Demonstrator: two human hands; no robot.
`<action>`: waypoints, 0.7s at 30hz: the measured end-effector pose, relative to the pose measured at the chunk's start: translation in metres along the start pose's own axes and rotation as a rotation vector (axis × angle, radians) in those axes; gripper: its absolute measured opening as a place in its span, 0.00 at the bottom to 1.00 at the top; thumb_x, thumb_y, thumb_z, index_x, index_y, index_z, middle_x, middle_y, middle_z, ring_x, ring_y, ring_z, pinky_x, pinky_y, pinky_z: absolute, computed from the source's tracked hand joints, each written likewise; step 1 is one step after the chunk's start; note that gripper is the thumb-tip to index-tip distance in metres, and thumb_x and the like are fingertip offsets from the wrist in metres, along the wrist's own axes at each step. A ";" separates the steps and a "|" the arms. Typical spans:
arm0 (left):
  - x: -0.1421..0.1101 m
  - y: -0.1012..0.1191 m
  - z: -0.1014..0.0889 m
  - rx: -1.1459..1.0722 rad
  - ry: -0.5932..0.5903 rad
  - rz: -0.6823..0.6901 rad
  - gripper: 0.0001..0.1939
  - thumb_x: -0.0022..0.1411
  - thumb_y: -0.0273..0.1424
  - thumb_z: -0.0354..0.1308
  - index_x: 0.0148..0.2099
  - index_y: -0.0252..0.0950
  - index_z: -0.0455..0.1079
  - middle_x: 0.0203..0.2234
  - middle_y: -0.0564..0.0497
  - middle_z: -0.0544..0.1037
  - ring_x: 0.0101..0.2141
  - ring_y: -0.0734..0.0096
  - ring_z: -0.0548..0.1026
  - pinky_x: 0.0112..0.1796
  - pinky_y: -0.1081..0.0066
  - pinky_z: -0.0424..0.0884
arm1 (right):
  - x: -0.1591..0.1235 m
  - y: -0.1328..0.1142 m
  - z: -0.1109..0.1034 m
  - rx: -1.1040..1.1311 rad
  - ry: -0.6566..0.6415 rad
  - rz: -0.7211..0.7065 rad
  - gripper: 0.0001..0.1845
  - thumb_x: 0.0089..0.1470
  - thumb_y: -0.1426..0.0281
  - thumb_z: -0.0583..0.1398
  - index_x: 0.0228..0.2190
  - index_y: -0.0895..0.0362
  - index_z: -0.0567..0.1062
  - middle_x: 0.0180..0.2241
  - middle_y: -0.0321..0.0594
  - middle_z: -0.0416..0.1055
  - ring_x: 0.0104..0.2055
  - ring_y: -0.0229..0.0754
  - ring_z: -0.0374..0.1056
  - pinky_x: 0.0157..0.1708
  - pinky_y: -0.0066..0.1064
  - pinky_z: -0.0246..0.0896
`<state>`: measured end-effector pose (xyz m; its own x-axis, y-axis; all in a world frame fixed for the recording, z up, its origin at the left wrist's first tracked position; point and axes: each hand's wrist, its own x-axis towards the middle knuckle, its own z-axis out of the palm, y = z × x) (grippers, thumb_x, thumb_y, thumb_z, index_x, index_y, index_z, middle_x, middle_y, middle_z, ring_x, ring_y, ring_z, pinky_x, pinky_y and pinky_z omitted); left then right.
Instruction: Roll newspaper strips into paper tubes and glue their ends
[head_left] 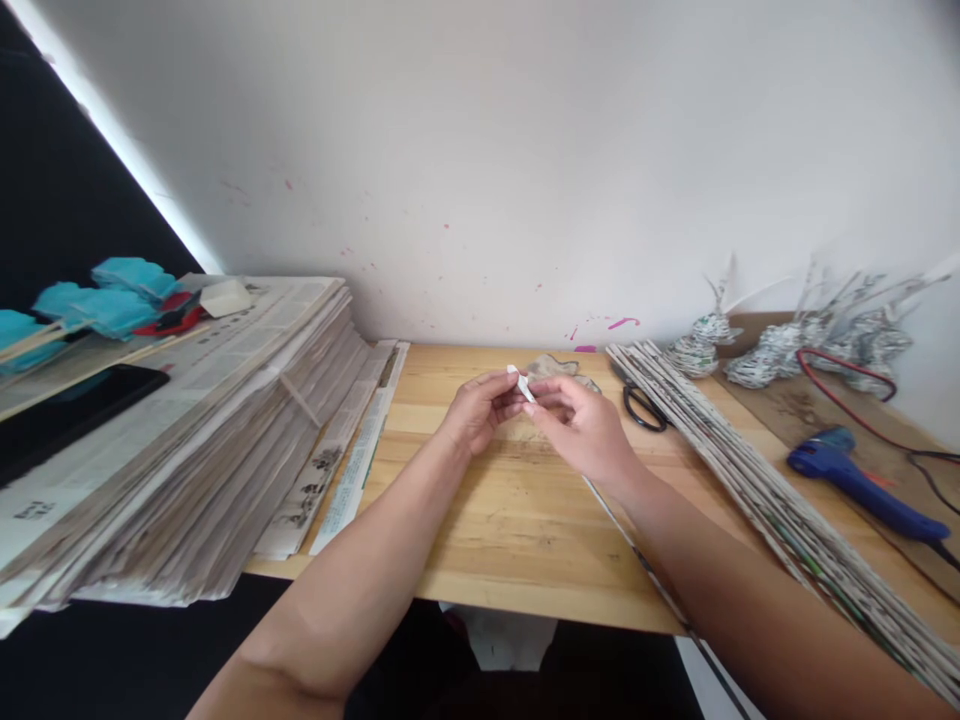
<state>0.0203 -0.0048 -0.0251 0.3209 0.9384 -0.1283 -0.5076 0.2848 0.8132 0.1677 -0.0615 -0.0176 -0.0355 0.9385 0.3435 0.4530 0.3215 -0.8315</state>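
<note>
Over the middle of the table, my left hand (480,408) pinches the upper end of a small white folded piece of paper (521,383). At its lower end the thumb and fingers of my right hand (585,425) are closed on it too. A thin rolled newspaper stick (634,545) comes out below my right hand and runs down past the table's front edge beside the forearm. Whether the stick and the white piece are joined is hidden by the hand. Behind my fingers lies a crumpled greyish cloth (555,367), partly covered.
A tall stack of newspapers (300,400) fills the left, with a black phone (82,415) and blue pieces (112,295) on top. To the right lie black-handled scissors (645,408), a bundle of paper sticks (750,480), a blue glue gun (870,485) and woven paper figures (780,350).
</note>
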 end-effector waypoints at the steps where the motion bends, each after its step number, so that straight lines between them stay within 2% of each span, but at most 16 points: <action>1: 0.000 0.000 0.000 -0.001 -0.003 0.001 0.07 0.55 0.26 0.63 0.37 0.29 0.76 0.25 0.50 0.77 0.24 0.79 0.74 0.27 0.80 0.73 | 0.000 0.000 0.000 0.030 -0.007 0.021 0.14 0.53 0.61 0.61 0.40 0.55 0.72 0.34 0.41 0.77 0.31 0.39 0.73 0.30 0.30 0.69; 5: 0.001 -0.001 -0.001 -0.014 -0.006 -0.011 0.08 0.54 0.26 0.64 0.38 0.29 0.76 0.25 0.50 0.78 0.25 0.79 0.75 0.28 0.80 0.73 | 0.001 0.000 0.000 0.118 -0.005 0.092 0.13 0.52 0.60 0.61 0.35 0.56 0.72 0.31 0.40 0.76 0.25 0.38 0.70 0.23 0.30 0.68; 8: 0.001 -0.005 0.000 -0.027 -0.016 -0.038 0.08 0.54 0.26 0.65 0.38 0.30 0.76 0.28 0.49 0.79 0.26 0.78 0.76 0.29 0.80 0.73 | 0.002 0.000 0.000 0.106 0.038 0.120 0.13 0.51 0.60 0.61 0.35 0.56 0.71 0.27 0.38 0.75 0.22 0.37 0.69 0.20 0.29 0.66; 15: -0.001 -0.016 0.001 0.045 -0.089 -0.089 0.12 0.50 0.28 0.69 0.38 0.30 0.76 0.26 0.50 0.78 0.25 0.80 0.74 0.25 0.82 0.70 | 0.003 0.003 0.001 -0.178 0.156 0.002 0.10 0.49 0.67 0.61 0.34 0.56 0.68 0.25 0.35 0.76 0.23 0.36 0.68 0.26 0.28 0.63; 18: -0.001 -0.017 0.001 0.049 -0.095 -0.074 0.13 0.50 0.29 0.69 0.39 0.30 0.76 0.28 0.50 0.78 0.25 0.81 0.74 0.25 0.82 0.70 | 0.000 0.001 0.002 -0.186 0.126 -0.021 0.13 0.50 0.67 0.61 0.38 0.56 0.67 0.27 0.36 0.76 0.23 0.36 0.69 0.27 0.28 0.61; 21: 0.000 -0.015 0.002 0.014 -0.070 -0.073 0.11 0.52 0.28 0.67 0.39 0.29 0.75 0.29 0.49 0.79 0.27 0.79 0.76 0.24 0.83 0.71 | -0.007 -0.004 -0.010 -0.230 0.087 -0.053 0.11 0.53 0.64 0.59 0.37 0.56 0.70 0.30 0.38 0.77 0.24 0.36 0.69 0.26 0.27 0.60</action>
<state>0.0291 -0.0095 -0.0359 0.4121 0.8990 -0.1482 -0.4694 0.3489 0.8111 0.1752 -0.0710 -0.0125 0.0081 0.9036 0.4284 0.6438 0.3230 -0.6936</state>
